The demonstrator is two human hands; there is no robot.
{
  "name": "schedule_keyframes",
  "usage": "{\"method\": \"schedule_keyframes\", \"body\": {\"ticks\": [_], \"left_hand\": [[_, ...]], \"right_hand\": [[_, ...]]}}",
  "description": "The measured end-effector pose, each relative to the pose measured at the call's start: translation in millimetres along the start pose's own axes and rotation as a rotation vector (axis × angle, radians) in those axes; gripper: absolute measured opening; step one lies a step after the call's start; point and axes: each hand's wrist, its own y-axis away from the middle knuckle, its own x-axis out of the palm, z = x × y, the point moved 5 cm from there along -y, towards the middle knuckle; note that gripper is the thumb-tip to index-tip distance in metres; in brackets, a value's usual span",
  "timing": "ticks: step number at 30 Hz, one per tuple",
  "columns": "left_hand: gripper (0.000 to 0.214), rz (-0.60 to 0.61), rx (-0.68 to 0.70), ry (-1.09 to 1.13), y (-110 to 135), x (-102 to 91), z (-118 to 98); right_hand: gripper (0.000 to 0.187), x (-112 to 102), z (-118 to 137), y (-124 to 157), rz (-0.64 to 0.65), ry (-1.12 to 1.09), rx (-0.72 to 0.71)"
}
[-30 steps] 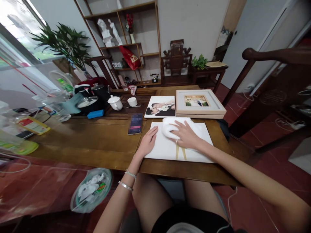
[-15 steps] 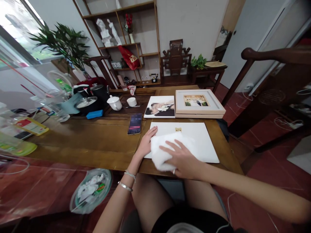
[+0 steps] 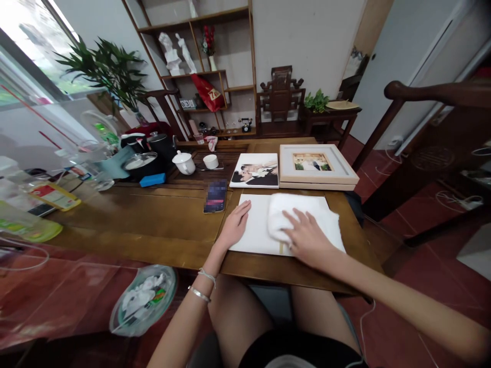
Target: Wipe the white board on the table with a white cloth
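Note:
A flat white rectangular panel [image 3: 255, 235] lies on the wooden table near its front edge, a small strip of gold showing at its lower middle. My left hand [image 3: 235, 225] rests on the panel's left edge, fingers stretched out and holding nothing. Under my right hand [image 3: 307, 235] is a fluffy white cloth [image 3: 280, 209], pressed against the panel's right half. The fingers of that hand are spread over the cloth, which covers much of the panel's right side and overlaps its right edge.
Behind the panel are a photo print [image 3: 255, 171] and stacked picture frames [image 3: 339, 161]. A phone [image 3: 215, 196] lies to the left. Farther left stand a lidded white cup [image 3: 184, 162], a blue block [image 3: 152, 180] and bottles [image 3: 57, 197]. A waste bin [image 3: 169, 289] sits below the table.
My right hand has slid the cloth right and away from me over the panel, covering the gold mark seen before near its top. My left hand stays at the left edge.

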Motion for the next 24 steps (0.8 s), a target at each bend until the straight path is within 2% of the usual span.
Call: {"method": "schedule_keyframes", "body": {"ticks": [3,5,10,12,14,16,18,19,21,24], "left_hand": [[0.042,0.009,-0.008,0.013,-0.7,-0.2,0.5],[0.042,0.012,-0.014,0.038,-1.1,-1.6,0.0],[0.043,-0.02,-0.035,0.201,-0.8,-8.7,-1.9],[0.042,-0.019,-0.045,0.268,-0.3,-10.4,-1.6],[0.041,-0.014,-0.065,0.313,0.2,-10.9,-0.2],[0.04,-0.003,-0.071,0.322,0.8,-10.6,0.5],[0.038,0.018,-0.05,0.294,1.4,-9.5,-0.9],[0.037,0.032,-0.031,0.271,1.7,-8.6,-2.3],[0.034,0.053,0.006,0.216,2.1,-6.6,-5.3],[0.032,0.052,0.036,0.145,2.3,-4.8,-8.3]], "right_hand": [[0.032,-3.5,48.0,18.8,0.006,-0.049,-0.232],[0.033,-5.8,58.7,13.0,-0.006,-0.052,-0.293],[0.04,-7.6,40.3,-45.3,-0.045,0.087,-0.044],[0.039,-5.0,49.8,-55.7,-0.04,0.132,-0.021],[0.037,0.3,73.1,-48.8,-0.023,0.136,-0.092],[0.034,4.0,99.1,-28.7,-0.04,0.098,-0.224],[0.034,3.8,112.6,-6.3,-0.082,0.03,-0.339],[0.033,2.7,111.7,2.1,-0.094,-0.015,-0.373],[0.034,-0.7,93.5,8.3,-0.088,-0.109,-0.359],[0.037,-9.3,41.5,-7.0,-0.096,-0.187,-0.218]]}}
